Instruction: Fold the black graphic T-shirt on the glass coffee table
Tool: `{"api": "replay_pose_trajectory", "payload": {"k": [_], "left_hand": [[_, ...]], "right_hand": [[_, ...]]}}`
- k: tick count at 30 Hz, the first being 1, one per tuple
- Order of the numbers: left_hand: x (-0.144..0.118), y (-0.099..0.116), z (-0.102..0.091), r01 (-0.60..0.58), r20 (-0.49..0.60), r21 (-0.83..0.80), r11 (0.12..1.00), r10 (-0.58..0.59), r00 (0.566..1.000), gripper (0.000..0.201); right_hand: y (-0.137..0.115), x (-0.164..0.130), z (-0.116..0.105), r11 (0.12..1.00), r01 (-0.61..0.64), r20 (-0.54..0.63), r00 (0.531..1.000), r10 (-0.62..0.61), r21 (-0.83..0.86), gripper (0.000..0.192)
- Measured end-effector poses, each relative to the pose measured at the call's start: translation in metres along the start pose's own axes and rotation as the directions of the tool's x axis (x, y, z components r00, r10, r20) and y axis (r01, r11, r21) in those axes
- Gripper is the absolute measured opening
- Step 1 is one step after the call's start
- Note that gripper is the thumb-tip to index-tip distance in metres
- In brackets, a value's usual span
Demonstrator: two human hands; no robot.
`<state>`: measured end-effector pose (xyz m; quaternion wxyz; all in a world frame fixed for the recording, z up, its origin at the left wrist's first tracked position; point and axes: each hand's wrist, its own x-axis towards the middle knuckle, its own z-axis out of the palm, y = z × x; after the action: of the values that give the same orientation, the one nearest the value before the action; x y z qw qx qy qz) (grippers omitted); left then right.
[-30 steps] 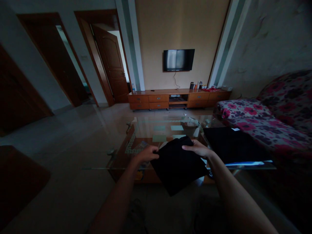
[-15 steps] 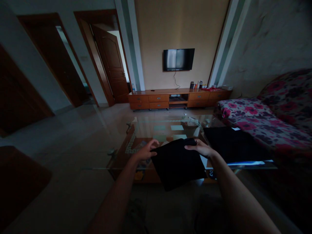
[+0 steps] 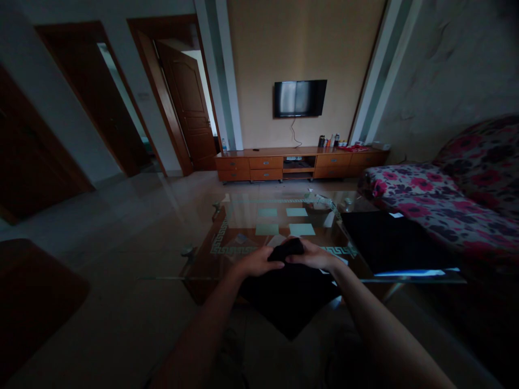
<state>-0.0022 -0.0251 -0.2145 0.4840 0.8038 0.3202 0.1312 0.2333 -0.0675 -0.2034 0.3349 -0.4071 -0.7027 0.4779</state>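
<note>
Together, the left hand (image 3: 259, 263) and right hand (image 3: 312, 255) pinch the top edge of a black folded cloth (image 3: 290, 294), each grip closed on its bunched fabric. It hangs over the near edge of the glass-topped wooden table (image 3: 259, 227). Another flat black garment (image 3: 389, 240) lies on the table's right side.

Black cloth (image 3: 290, 300) — sofa (image 3: 438, 200) pink floral; TV cabinet (image 3: 300, 162) orange-brown wood.

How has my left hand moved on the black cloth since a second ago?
Yes. The left hand has moved right, inward along the glass table edge, meeting the right hand on the black cloth.
</note>
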Motion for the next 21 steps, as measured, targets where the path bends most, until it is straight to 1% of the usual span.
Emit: {"api": "replay_pose_trajectory", "payload": {"k": [3,7,9,13,16,19,21], "left_hand": [[-0.001,-0.001,-0.001,-0.012,0.014,0.087,0.996,0.011,1.0,0.036],[-0.001,-0.001,0.001,-0.066,-0.02,0.13,0.989,0.069,0.997,0.037],[-0.001,-0.001,0.002,-0.072,-0.022,0.13,0.989,0.075,0.997,0.041],[-0.001,-0.008,-0.002,0.003,0.034,0.135,0.991,-0.008,0.999,0.04],[-0.002,-0.016,-0.007,0.026,0.074,0.108,0.994,-0.034,0.997,0.036],[-0.003,-0.022,-0.012,0.03,0.109,0.093,0.995,-0.04,0.993,0.034],[-0.003,-0.024,-0.015,0.054,0.135,0.086,0.995,-0.065,0.989,0.035]], "right_hand": [[0.001,0.003,0.007,0.997,0.055,0.044,0.998,-0.053,-0.046,0.046],[0.003,0.007,0.009,0.985,0.139,-0.015,0.99,-0.142,-0.105,0.038],[0.003,0.007,0.004,0.981,0.146,-0.04,0.988,-0.152,-0.126,0.039],[0.002,0.0,-0.011,0.992,0.073,-0.149,0.985,-0.089,-0.107,0.044],[0.002,-0.008,-0.025,0.998,0.011,-0.218,0.976,-0.024,-0.062,0.046],[0.002,-0.017,-0.039,0.999,-0.036,-0.286,0.957,0.041,0.022,0.049],[0.002,-0.023,-0.046,0.995,-0.044,-0.327,0.942,0.071,0.089,0.049]]}}
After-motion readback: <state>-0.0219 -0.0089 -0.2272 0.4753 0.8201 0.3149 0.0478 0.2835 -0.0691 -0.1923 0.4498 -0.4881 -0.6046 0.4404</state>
